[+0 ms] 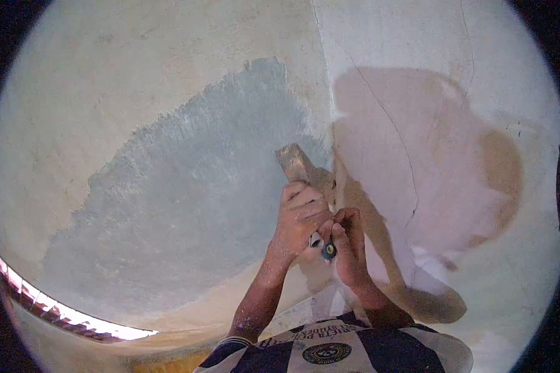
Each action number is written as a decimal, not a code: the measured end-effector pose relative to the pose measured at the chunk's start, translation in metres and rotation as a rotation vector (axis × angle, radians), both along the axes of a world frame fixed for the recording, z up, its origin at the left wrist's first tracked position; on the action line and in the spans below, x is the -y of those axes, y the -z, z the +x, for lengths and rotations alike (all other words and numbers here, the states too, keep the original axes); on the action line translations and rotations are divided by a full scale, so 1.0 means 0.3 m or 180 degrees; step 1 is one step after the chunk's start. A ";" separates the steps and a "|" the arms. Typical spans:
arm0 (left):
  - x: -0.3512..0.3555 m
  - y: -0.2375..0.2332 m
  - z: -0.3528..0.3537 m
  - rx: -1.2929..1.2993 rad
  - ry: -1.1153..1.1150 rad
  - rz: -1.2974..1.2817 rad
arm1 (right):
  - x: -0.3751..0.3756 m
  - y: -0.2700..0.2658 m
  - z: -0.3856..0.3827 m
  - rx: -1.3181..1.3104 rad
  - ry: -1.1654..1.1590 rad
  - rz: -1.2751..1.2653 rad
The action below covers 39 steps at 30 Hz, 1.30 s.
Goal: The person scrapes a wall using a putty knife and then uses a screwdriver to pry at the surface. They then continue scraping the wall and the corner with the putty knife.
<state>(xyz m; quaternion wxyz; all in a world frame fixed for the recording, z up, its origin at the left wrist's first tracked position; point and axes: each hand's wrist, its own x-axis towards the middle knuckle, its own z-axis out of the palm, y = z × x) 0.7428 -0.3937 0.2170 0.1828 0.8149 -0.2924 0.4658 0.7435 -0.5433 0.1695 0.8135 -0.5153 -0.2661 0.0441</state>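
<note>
Grey wall patch (186, 199): left hand (300, 219) and right hand (350, 247) grip scraper (295, 163)

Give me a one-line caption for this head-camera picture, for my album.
Left hand and right hand grip a flat-bladed tool against a wall, at the edge of a grey patch.

A broad grey plaster patch (186, 199) covers the cream wall (106, 74) at centre-left. The putty knife (295, 163) is tan-smeared, its handle end teal. The shirt (342, 348), bottom centre, is navy-and-white checked.
</note>
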 end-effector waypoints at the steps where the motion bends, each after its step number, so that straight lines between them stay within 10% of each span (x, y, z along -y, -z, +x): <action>1: 0.008 0.019 -0.008 -0.0038 -0.0028 -0.0040 | 0.016 0.017 -0.002 -0.0109 -0.0103 -0.0163; 7: 0.064 0.094 -0.089 -0.0489 0.0123 -0.0878 | 0.073 0.082 -0.010 -0.1070 -0.1542 -0.0742; 13: 0.067 0.128 -0.168 -0.1068 -0.0053 -0.1135 | 0.048 0.049 0.012 0.0402 0.0609 -0.1028; 21: 0.097 0.159 -0.194 -0.2361 0.0412 -0.1766 | 0.061 0.026 -0.002 -0.0076 0.0168 -0.1087; 39: 0.138 0.193 -0.118 -0.2250 0.0445 -0.2008 | -0.041 0.020 0.083 -0.0651 -0.0057 0.0271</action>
